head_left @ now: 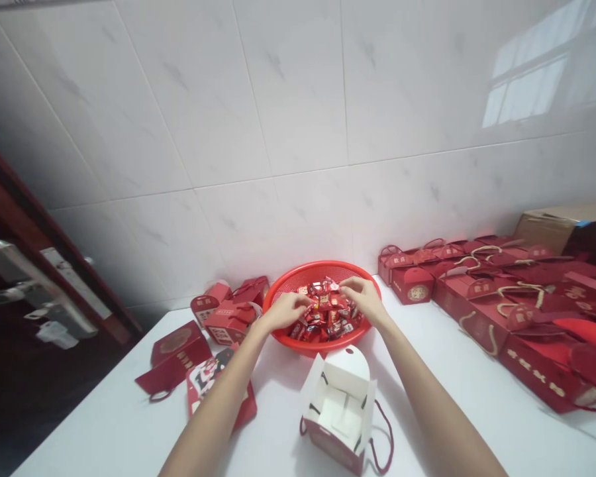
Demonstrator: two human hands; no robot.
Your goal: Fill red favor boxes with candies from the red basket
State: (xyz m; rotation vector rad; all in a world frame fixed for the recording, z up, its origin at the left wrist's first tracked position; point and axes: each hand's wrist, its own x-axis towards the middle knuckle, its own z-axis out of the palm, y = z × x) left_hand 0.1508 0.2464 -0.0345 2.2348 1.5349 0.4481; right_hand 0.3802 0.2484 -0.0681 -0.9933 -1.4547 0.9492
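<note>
A red plastic basket [322, 266] stands against the wall, holding many red-wrapped candies [328, 311]. My left hand [289, 310] reaches over its left side, fingers bent down at the candies. Over the right side is my right hand [362, 296], its thumb and fingers curled at the candies. Whether either hand grips a candy is too small to tell. In front of the basket, between my forearms, an open box [335, 414] with a white inside and dark red cord handles shows no contents.
Closed red gift boxes [481, 291] fill the right side, with a cardboard box [551, 228] behind. More red boxes [228, 318] and a flat red box [181, 354] lie at the left. A door with a metal handle [34, 291] stands far left.
</note>
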